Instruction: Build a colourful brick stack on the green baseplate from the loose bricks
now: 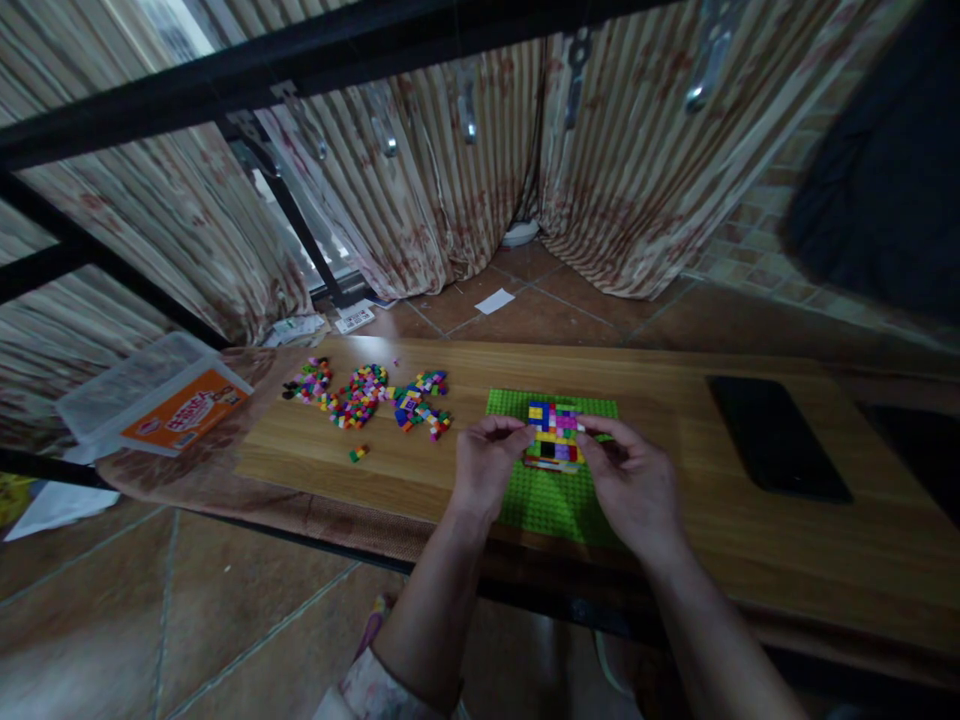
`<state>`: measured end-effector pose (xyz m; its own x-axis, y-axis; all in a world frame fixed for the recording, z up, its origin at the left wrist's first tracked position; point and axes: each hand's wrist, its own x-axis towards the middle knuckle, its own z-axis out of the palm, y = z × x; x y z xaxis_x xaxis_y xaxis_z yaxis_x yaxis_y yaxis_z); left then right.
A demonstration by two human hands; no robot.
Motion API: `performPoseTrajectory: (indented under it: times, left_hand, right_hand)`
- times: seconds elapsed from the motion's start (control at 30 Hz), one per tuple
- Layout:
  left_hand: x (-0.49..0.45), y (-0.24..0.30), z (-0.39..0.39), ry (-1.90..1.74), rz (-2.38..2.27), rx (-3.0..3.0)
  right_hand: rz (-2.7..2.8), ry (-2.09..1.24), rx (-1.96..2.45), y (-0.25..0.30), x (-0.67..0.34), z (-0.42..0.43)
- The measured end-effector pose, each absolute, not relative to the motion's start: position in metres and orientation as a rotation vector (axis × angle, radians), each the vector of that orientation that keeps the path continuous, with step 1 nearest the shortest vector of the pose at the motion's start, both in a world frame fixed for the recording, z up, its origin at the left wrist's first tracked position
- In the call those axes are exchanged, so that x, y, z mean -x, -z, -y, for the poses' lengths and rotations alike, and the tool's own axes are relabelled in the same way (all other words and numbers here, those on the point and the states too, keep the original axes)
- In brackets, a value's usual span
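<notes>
L hand [482, 465]: gripping brick build [555, 437], L edge
R hand [637, 485]: ditto, R edge
Baseplate [525, 508]: keep flat; press evenly

Striped curtains [615, 180] with reddish blotches fill much of the top of the frame, crossed by a black bar [337, 62] with metal clips [469, 125] below it. A dark cloth [885, 160] hangs at upper right. At left sits a clear tub [112, 390] with an orange label [184, 412]; at right a black tablet [776, 435] lies flat. White paper [495, 301] lies on the brown floor [90, 590], just above centre.
</notes>
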<state>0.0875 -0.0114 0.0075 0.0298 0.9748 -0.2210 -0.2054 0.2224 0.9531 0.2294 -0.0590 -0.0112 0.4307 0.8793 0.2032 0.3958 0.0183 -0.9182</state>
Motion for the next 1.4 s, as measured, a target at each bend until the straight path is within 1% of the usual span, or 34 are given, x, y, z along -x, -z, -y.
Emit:
performPoseTrajectory:
  times: [0.47, 0.57, 0.73, 0.83, 0.93, 1.0, 1.17, 1.4]
  left_hand:
    - [-0.082, -0.005, 0.013, -1.143, -1.137, -0.92]
    - [-0.062, -0.006, 0.007, -1.175, -1.22, -0.968]
    - [0.0, 0.0, -0.017, -1.226, -1.515, -1.169]
    - [0.036, -0.001, -0.025, -1.132, -1.812, -1.358]
    - [0.056, -0.007, -0.025, -0.923, -2.087, -1.489]
    - [0.058, -0.01, -0.022, -0.792, -2.189, -1.532]
    - [0.045, -0.007, -0.02, -0.61, -2.214, -1.676]
    - [0.037, 0.0, -0.022, -0.53, -2.267, -1.747]
  right_hand:
    - [1.141, -0.579, 1.576, 0.01, -0.231, 0.061]
    - [1.11, -0.566, 1.603, 0.006, -0.233, 0.062]
    - [1.114, -0.531, 1.648, 0.001, -0.237, 0.064]
    - [1.12, -0.504, 1.678, 0.001, -0.237, 0.064]
    - [1.11, -0.509, 1.704, 0.002, -0.236, 0.063]
    - [1.107, -0.508, 1.727, 0.002, -0.234, 0.062]
    - [1.11, -0.469, 1.767, 0.0, -0.231, 0.061]
    - [1.123, -0.47, 1.754, -0.001, -0.232, 0.061]
